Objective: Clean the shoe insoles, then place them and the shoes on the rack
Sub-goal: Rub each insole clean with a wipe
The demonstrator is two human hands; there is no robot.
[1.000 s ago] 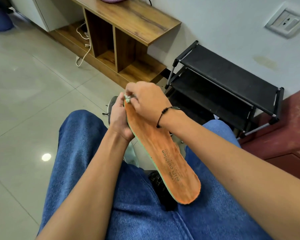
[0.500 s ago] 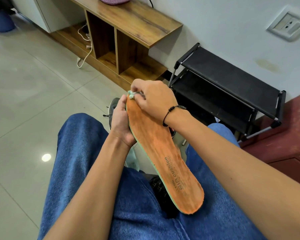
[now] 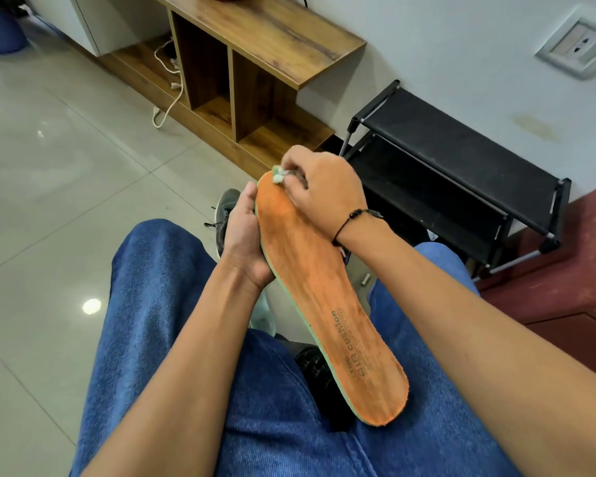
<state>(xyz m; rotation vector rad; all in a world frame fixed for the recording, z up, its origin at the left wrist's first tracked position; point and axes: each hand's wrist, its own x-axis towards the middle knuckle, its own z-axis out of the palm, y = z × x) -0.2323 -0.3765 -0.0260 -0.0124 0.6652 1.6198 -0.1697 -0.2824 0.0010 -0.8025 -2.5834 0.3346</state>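
Observation:
An orange insole [image 3: 324, 297] with a green edge lies slanted over my lap, heel end toward me. My left hand [image 3: 243, 242] grips its left edge near the toe end. My right hand [image 3: 320, 191] pinches a small pale wad of cloth [image 3: 278, 174] and presses it on the insole's toe tip. A grey shoe [image 3: 225, 215] stands on the floor behind my left hand, mostly hidden. A dark shoe [image 3: 312, 368] shows between my knees under the insole. The black two-shelf rack [image 3: 461, 160] stands against the wall to the right.
A wooden shelf unit [image 3: 265, 53] with open compartments runs along the wall at the back, a white cable [image 3: 167, 98] hanging by it. A reddish cabinet [image 3: 565, 277] sits at the right beside the rack. Glossy floor tiles [image 3: 49, 149] spread to the left.
The right hand with the cloth wad has shifted slightly over the insole's toe tip. The left hand keeps the same grip on the insole.

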